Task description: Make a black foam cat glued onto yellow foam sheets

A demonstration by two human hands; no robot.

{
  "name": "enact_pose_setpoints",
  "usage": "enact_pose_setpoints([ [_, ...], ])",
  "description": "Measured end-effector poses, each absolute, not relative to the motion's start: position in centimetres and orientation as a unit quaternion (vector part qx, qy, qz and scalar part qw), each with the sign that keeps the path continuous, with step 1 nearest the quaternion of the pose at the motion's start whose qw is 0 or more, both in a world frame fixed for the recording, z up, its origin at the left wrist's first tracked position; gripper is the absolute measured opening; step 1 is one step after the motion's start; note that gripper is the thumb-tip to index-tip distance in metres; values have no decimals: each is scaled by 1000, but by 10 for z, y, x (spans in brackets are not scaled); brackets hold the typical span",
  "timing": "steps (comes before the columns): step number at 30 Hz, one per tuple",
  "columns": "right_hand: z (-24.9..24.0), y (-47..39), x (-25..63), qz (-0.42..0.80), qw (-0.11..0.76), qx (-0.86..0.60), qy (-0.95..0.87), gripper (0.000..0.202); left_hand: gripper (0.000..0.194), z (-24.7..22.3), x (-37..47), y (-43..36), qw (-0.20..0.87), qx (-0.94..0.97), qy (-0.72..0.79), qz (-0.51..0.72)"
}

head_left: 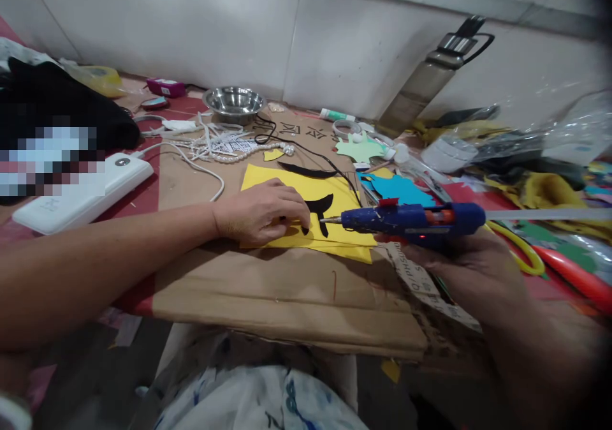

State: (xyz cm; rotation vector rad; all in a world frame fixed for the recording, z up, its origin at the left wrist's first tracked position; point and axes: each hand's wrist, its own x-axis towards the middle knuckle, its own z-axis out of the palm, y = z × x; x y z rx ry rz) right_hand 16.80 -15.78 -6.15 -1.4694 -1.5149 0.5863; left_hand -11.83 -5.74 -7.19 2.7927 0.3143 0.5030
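My right hand (471, 270) is wrapped round a blue hot glue gun (406, 219), with a long clear glue stick (545, 214) coming out of its back. The gun's metal nozzle points left, at a small black cutout (325, 208) on yellow sheets (258, 176); I cannot tell whether it touches. With fingers bent and pressed down, my left hand (268, 213) grips the left edge of that black cutout, partly hiding it. A longer curved black strip (308, 171) lies along the top of the yellow sheets.
Brown cardboard (248, 289) covers the table. On the left are a white power bank (86, 191) with a cable and black cloth. A steel bowl (234, 101), pearl string (253, 154) and bottle (425, 79) stand or lie behind. Paper scraps and plastic crowd the right.
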Motion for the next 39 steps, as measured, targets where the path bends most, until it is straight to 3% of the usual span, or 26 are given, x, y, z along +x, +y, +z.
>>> enact_pose_setpoints([
  [7, -64, -157, 178, 300, 461, -582, -598, 18, 27, -71, -120, -57, 128, 975, 94, 154],
  [20, -43, -138, 161, 460, 607, -447, -468, 27, 37, -71, -128, -60, 162, 958, 160, 173],
  [31, -45, -118, 150, 487, 633, -397, -453, 27, 29, -75, -125, -62, 166, 923, 226, 263],
  [39, -52, -117, 153, 500, 616, -392, -465, 26, 24, -73, -123, -60, 179, 949, 139, 218],
])
